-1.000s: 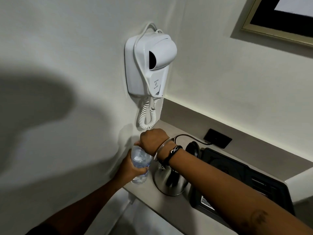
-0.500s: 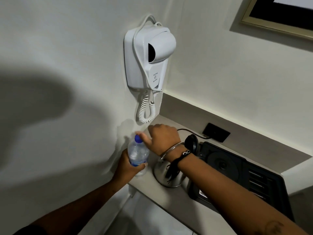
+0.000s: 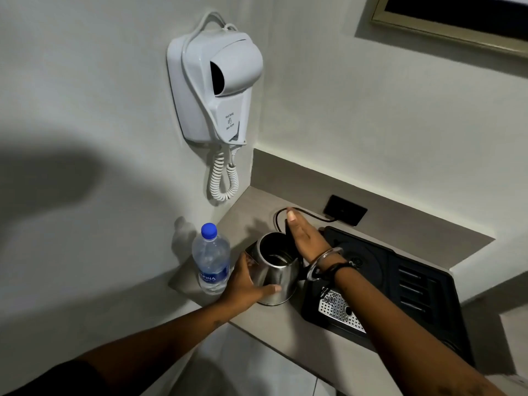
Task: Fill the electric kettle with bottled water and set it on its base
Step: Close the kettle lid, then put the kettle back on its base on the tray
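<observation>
A clear water bottle [image 3: 211, 261] with a blue cap on stands at the counter's left end, untouched. Just to its right is the steel electric kettle [image 3: 275, 274], lid raised and its dark inside showing. My left hand [image 3: 247, 287] grips the kettle's body from the near left side. My right hand [image 3: 305, 238], fingers straight, lies flat against the raised black lid at the kettle's far right. The round kettle base [image 3: 363, 261] sits in the black tray [image 3: 423, 295] to the right, partly behind my right wrist.
A white wall-mounted hair dryer [image 3: 214, 87] with a coiled cord hangs above the counter's corner. A black power cord [image 3: 278, 217] loops to a dark wall socket [image 3: 345, 210]. The tray holds a metal drip grid [image 3: 340, 310]. A framed picture [image 3: 445, 27] hangs at the top right.
My left hand let go of the bottle and took the kettle's body. My right hand left the bottle cap and moved to the kettle's lid, which now stands open.
</observation>
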